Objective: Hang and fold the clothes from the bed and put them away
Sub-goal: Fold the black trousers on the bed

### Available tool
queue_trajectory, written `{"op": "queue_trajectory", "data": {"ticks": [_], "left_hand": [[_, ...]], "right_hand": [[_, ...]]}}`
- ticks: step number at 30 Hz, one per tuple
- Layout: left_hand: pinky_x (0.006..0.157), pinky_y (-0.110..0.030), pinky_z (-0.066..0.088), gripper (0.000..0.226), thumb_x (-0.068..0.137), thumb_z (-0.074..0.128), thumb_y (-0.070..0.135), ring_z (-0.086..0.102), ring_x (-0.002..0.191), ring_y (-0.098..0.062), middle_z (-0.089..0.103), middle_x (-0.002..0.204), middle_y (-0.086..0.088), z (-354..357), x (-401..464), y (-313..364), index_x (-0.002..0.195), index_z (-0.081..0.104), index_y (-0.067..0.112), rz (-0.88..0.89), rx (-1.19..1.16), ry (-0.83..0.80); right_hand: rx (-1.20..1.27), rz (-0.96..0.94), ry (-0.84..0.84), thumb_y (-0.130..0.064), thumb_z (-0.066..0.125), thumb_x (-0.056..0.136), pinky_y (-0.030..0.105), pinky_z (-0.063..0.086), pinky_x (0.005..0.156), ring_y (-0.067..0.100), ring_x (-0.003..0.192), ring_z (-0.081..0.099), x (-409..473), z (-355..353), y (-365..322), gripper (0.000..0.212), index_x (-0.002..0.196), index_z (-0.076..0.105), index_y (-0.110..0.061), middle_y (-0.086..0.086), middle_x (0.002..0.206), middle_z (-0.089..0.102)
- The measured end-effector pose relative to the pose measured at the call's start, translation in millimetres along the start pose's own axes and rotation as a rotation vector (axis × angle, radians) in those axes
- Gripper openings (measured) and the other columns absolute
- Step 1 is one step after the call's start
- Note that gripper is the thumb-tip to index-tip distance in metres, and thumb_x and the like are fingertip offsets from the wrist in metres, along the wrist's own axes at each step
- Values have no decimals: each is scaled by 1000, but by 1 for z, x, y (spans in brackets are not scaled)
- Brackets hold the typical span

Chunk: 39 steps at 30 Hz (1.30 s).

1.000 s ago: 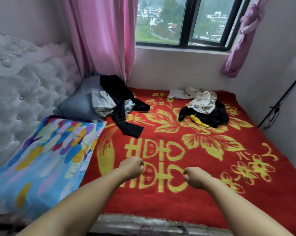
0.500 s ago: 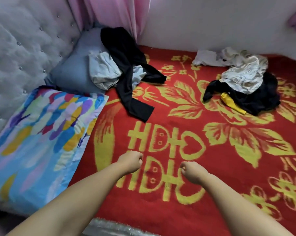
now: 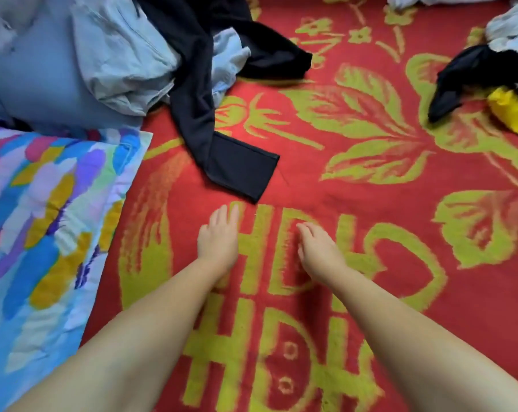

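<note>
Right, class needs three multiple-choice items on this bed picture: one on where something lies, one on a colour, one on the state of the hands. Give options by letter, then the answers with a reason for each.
1. Where does the black garment end?
A. just beyond the left hand
B. on the patterned pillow
C. under the right hand

2. What colour is the bedspread?
A. blue and white
B. red with yellow-green motifs
C. plain grey

3. What are the hands doing?
A. both gripping cloth
B. one holding a hanger
C. both open, holding nothing

Answers: 1 A, its end lies just past the left fingers; 2 B, red ground with yellow-green leaves; 3 C, fingers extended, nothing held.
</note>
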<state>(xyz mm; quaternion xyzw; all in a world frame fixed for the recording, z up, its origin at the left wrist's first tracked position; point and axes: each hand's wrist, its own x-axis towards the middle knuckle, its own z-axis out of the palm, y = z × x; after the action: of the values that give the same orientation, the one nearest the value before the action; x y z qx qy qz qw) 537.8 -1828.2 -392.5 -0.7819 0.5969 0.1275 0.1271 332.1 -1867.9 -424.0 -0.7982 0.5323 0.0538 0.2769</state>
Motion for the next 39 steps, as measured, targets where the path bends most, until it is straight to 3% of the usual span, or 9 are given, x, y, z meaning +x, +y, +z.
{"op": "queue_trajectory", "data": {"ticks": [4, 8, 12, 19, 25, 29, 33, 36, 39], "left_hand": [[116, -40, 17, 74, 91, 41, 5, 0, 148, -19, -3, 161, -5, 25, 54, -11, 153, 1, 17, 81, 80, 107], [116, -48, 13, 65, 93, 46, 14, 6, 148, -20, 7, 161, -5, 30, 96, -26, 152, 18, 20, 131, 57, 227], [114, -57, -1, 65, 88, 50, 9, 12, 147, -21, 17, 159, -7, 22, 124, -37, 149, 30, 18, 216, 121, 292], [117, -31, -2, 49, 91, 37, -3, 40, 134, -22, 48, 143, -8, -12, 126, -31, 138, 47, 9, 128, -9, 232], [108, -24, 19, 41, 92, 36, 2, 47, 128, -22, 67, 115, -6, -15, 29, -20, 126, 54, 15, 212, 9, -1], [88, -36, 41, 31, 94, 40, 14, 52, 120, -29, 63, 117, -8, -19, -63, -1, 122, 54, 17, 139, -117, -193], [68, -37, 36, 16, 94, 41, 17, 59, 95, -35, 67, 97, -11, -66, -121, 34, 100, 55, 14, 48, -403, -146], [65, -36, 32, 22, 98, 40, 24, 58, 90, -34, 65, 90, -13, -121, -150, 50, 83, 52, 14, -56, -660, -102], [78, -40, 45, 28, 99, 44, 22, 60, 90, -32, 66, 93, -17, -184, -169, 45, 89, 62, 3, -250, -1117, -24]], "right_hand": [[-136, -142, 80, -23, 32, 102, 36, -2, 119, 21, 148, 12, 6, 40, 25, 52, 151, 22, -10, 4, 159, 19], [-197, -177, 258, -26, 31, 91, 41, 16, 114, 27, 137, 41, 7, 45, 29, 55, 140, 46, -5, 9, 147, 45], [-219, -209, 323, -27, 34, 89, 44, 21, 112, 27, 134, 45, 9, 45, 30, 55, 137, 50, -5, 10, 144, 48], [-217, -208, 308, -26, 32, 90, 43, 19, 112, 25, 135, 43, 10, 42, 25, 55, 138, 50, -6, 8, 145, 48], [-183, -179, -20, -34, 31, 101, 28, -13, 116, 9, 147, -2, 8, 14, 28, 59, 154, 9, -20, -4, 162, 5], [-21, -147, -338, -44, 59, 89, 34, 19, 118, 19, 148, 11, -18, -45, 6, 95, 153, -8, -25, 5, 161, 9], [361, -32, -332, -32, 44, 97, 18, 41, 76, 19, 113, 54, -74, -87, -45, 58, 151, 24, -24, 4, 137, 53], [795, 140, -200, -15, 36, 95, 23, 39, 59, 11, 87, 53, -98, -142, -79, 34, 112, 63, -26, -4, 103, 59], [1023, 160, -220, -34, 44, 96, 25, 37, 61, 9, 69, 53, -125, -198, -106, 23, 93, 65, -27, -6, 85, 60]]}}
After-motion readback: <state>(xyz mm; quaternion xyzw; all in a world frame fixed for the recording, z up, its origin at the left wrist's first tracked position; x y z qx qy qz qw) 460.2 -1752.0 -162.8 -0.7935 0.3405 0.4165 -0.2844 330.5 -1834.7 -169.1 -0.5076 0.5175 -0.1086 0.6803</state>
